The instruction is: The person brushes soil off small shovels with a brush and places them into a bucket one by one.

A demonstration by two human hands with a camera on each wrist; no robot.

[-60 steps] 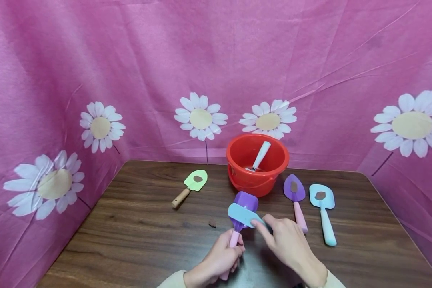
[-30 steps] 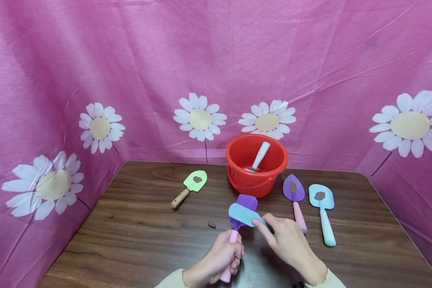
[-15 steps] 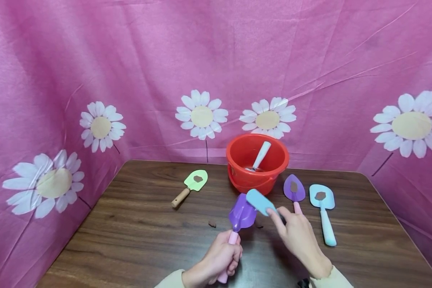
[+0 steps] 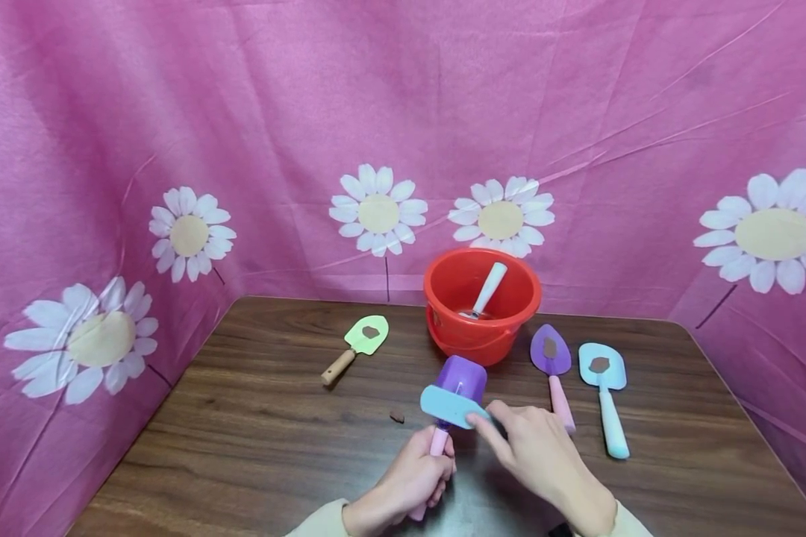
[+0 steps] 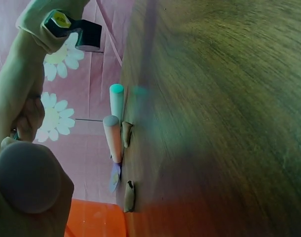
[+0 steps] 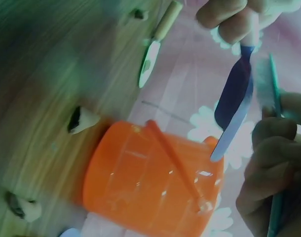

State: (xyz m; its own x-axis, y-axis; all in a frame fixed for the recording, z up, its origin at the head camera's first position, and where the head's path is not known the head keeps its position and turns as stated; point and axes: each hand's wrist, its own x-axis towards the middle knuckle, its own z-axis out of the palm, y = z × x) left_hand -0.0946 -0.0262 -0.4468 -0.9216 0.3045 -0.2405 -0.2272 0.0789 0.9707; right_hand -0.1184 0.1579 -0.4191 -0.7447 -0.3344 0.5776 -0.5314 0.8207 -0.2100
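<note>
Bucket (image 4: 473,343), red and round, stands at the back of the table, just beyond the purple scoop (image 4: 465,373), with a white-handled tool (image 4: 492,287) leaning inside it. Left of it lies a green trowel (image 4: 371,345) with a wooden handle; to its right lie a purple shovel (image 4: 561,367) and a pale blue shovel (image 4: 607,384), side by side. Each of these three blades bears a brown patch (image 4: 371,333). The left hand (image 4: 413,473) is wrapped round the scoop's pink handle, holding its blade up in front of the bucket. The right hand (image 4: 544,456) pinches a light-blue tool (image 4: 446,403), which crosses over the scoop and hides part of it; whether the two touch I cannot tell. The table (image 4: 255,462) is dark wood-grain, backed by a pink cloth (image 4: 403,89) printed with white daisies (image 4: 378,214). The head view shows one loose brown piece (image 4: 397,418), while the right wrist view reveals two more brown lumps (image 6: 84,120) near the bucket. Only the left wrist view plainly shows the black device (image 5: 89,35) on the right wrist.
</note>
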